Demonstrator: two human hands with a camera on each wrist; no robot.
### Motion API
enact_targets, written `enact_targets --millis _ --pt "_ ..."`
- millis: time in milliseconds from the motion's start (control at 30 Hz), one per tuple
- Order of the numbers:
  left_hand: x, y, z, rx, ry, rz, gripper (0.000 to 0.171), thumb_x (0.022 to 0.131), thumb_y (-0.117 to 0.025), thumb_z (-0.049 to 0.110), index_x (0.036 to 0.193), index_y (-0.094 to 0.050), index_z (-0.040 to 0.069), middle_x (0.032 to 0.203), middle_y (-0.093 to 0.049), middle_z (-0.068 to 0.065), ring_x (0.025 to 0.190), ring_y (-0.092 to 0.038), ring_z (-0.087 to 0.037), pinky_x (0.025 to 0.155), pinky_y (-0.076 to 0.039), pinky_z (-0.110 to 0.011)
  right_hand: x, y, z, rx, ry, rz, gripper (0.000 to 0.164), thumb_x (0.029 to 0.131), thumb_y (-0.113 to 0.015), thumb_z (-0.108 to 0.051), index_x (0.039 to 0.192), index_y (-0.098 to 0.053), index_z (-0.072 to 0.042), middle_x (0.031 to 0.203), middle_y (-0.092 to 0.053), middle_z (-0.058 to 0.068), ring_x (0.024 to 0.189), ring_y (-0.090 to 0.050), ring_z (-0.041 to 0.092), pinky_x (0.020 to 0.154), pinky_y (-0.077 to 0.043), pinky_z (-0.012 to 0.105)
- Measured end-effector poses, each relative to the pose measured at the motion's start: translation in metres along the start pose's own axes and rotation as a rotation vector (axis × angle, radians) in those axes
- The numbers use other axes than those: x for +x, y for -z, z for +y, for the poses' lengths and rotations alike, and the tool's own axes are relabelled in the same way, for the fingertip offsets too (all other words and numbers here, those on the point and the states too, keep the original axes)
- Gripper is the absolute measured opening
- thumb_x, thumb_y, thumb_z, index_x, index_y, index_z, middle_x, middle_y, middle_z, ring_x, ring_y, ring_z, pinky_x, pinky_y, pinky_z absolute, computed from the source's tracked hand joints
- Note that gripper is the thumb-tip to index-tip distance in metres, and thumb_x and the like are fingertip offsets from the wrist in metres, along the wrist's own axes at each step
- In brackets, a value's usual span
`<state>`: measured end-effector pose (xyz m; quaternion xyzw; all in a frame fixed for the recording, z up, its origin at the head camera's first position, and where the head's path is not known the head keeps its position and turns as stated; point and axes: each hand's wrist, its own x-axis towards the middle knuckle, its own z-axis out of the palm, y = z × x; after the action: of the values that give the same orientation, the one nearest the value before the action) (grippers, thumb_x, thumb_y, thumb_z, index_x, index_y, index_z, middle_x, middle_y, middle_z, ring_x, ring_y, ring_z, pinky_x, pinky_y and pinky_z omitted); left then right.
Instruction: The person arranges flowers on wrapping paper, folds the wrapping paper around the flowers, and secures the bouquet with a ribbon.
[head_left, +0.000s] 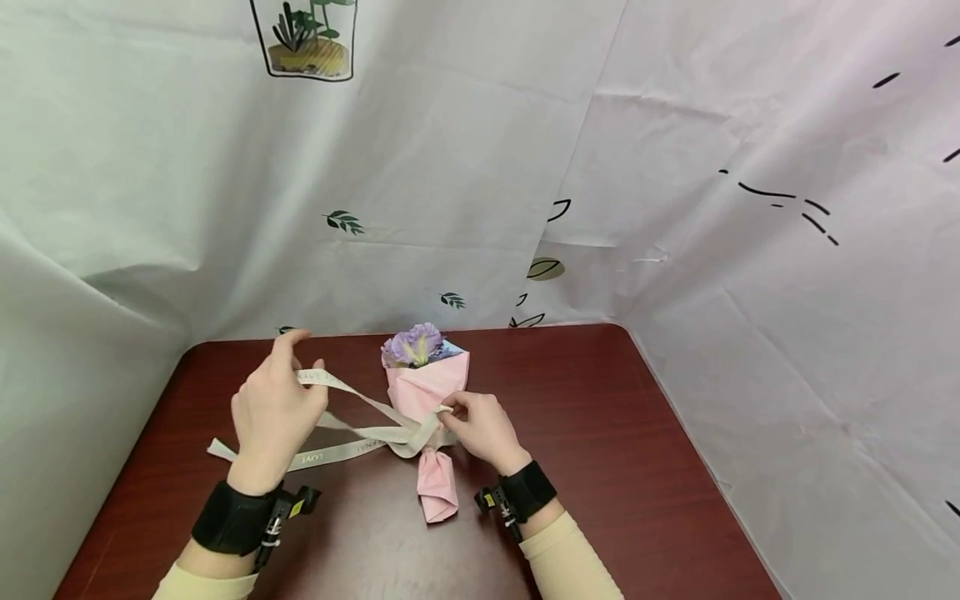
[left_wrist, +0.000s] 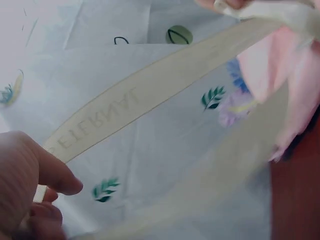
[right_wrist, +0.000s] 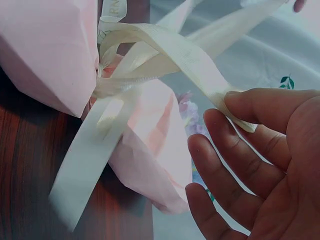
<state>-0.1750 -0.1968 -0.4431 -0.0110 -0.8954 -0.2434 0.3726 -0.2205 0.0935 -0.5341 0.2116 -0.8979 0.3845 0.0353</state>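
A small bouquet lies on the table, a purple flower (head_left: 414, 344) showing at the top of its pink wrapping paper (head_left: 420, 392). Around its narrow waist goes a cream ribbon (head_left: 341, 452) with printed letters, its long tails reaching left. My left hand (head_left: 273, 408), left of the bouquet, holds one ribbon length between thumb and fingers; in the left wrist view that ribbon (left_wrist: 145, 90) stretches toward the bouquet. At the waist, my right hand (head_left: 483, 425) pinches a ribbon loop (right_wrist: 200, 65) between thumb and index finger, the other fingers spread. A shorter ribbon end (right_wrist: 82, 160) hangs over the paper.
The dark red-brown table (head_left: 600, 450) has rounded far corners. White printed cloth (head_left: 450, 167) hangs behind it and along both sides. Each wrist wears a black band (head_left: 238, 518) with a small camera.
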Motion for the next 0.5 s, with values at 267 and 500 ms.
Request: enact_targets --millis 267,500 --pt "-0.006 0.025 0.007 0.164 0.043 -0.184 0.023 0.092 -0.067 0.031 0.089 -0.063 0.008 0.050 -0.045 -0.003 0.040 -0.037 -0.023 0.038 -0.024 -0.035 0.000 -0.001 0.004 0.002 -0.031 0.022 0.008 0.100 -0.073 -0.023 0.103 -0.079 -0.019 0.086 -0.075 -0.008 0.073 -0.066 0.002 0.066 -0.053 0.025" --pt "-0.020 0.020 0.020 -0.344 0.000 -0.970 0.021 0.104 -0.063 0.029 0.086 -0.063 0.019 0.061 -0.047 0.010 0.053 -0.048 -0.008 0.053 -0.038 -0.027 0.003 -0.002 0.003 0.002 -0.040 0.027 0.010 0.100 -0.072 -0.023 0.105 -0.079 -0.018 0.085 -0.074 -0.008 0.071 -0.064 0.002 0.063 -0.052 0.024"
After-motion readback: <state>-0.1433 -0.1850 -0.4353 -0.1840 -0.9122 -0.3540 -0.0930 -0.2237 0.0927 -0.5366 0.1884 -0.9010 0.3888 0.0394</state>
